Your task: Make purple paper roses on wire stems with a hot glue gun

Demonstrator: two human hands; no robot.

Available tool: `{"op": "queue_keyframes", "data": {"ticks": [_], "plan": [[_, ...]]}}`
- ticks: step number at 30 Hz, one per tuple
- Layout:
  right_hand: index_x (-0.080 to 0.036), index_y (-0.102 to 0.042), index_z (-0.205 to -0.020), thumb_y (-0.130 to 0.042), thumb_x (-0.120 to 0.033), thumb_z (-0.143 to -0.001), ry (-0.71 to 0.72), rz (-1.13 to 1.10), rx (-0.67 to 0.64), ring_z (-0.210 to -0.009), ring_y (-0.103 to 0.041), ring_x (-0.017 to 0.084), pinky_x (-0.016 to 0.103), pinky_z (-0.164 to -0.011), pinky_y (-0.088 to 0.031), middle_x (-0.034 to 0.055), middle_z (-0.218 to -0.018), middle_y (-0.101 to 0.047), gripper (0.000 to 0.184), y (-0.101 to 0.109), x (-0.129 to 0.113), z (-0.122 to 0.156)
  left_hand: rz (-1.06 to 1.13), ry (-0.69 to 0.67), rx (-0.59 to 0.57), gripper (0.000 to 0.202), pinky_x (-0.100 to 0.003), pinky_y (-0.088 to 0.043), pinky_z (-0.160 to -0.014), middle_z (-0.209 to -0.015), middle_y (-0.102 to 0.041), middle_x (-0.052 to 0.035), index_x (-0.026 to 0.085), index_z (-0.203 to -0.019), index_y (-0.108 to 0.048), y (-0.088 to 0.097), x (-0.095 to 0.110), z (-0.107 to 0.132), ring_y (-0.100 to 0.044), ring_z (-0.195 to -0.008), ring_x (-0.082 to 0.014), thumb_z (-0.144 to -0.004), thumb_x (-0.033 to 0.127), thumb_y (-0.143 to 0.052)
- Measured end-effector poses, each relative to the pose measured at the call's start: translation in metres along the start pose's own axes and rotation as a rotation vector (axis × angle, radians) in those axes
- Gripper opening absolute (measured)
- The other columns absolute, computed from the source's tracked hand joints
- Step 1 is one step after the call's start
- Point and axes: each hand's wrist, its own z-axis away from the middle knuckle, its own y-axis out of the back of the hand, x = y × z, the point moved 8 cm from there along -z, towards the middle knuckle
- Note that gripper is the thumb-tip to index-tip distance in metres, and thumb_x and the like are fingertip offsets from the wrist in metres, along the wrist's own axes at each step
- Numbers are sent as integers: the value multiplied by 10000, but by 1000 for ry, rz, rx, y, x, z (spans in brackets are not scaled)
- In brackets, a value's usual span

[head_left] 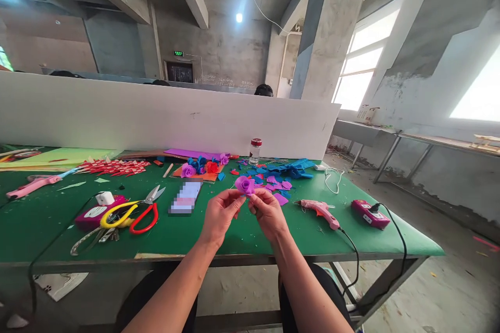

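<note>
A small purple paper rose [245,185] is held over the green table [47,213] between both my hands. My left hand [219,214] pinches its underside from the left, fingers closed. My right hand [266,210] grips it from the right, fingers closed too. Loose purple paper petals [278,187] and blue paper scraps [287,169] lie just beyond my hands. A pink glue gun [320,211] rests to the right of my right hand.
Red-handled scissors [146,214] and yellow-handled scissors [117,212] lie left. Finished paper flowers [203,166] sit by a white partition [156,114], with a small bottle [255,150]. A pink power strip [369,214] and another pink glue gun [33,186] are on the table.
</note>
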Motion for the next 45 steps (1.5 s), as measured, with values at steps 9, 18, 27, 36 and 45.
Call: {"op": "queue_keyframes", "data": {"ticks": [9,18,27,36,45], "plan": [[-189,-709,-739,-828,-352,-593,-35,-44,102,-563,-535,99,218,-517,-402,-11,-640,-642,249,-17,1,7,101,55,80,242,-234,-362,-524,-607,-642,-1,163,-747,-754,6,-16,-6,-480,-536,-101,-599,340,-825],[-180,-701,-735,-796,-337,-623,9,-7,83,-572,-532,98,218,-533,-400,-13,-646,-638,215,-20,-5,7,121,58,122,256,-228,-375,-527,-611,-654,4,164,-731,-743,10,-21,-9,-511,-542,-99,-564,329,-846],[-184,-697,-744,-796,-350,-615,10,-3,122,-568,-531,102,226,-522,-382,-14,-650,-632,232,-16,-5,6,140,68,70,295,-236,-421,-561,-714,-689,-20,171,-831,-776,11,-15,-10,-522,-577,-100,-579,313,-837],[-198,-705,-737,-761,-317,-664,100,93,116,-613,-562,124,239,-543,-402,-8,-665,-647,150,-16,-11,6,138,64,74,275,-235,-414,-550,-637,-651,-9,154,-747,-772,13,-19,-13,-502,-562,-96,-545,322,-854],[-198,-664,-824,-743,-319,-694,188,189,98,-652,-610,144,260,-601,-458,-1,-709,-667,194,-21,-16,9,185,88,97,270,-230,-407,-543,-605,-642,-3,148,-700,-758,15,-21,-12,-500,-540,-89,-507,296,-873]]}}
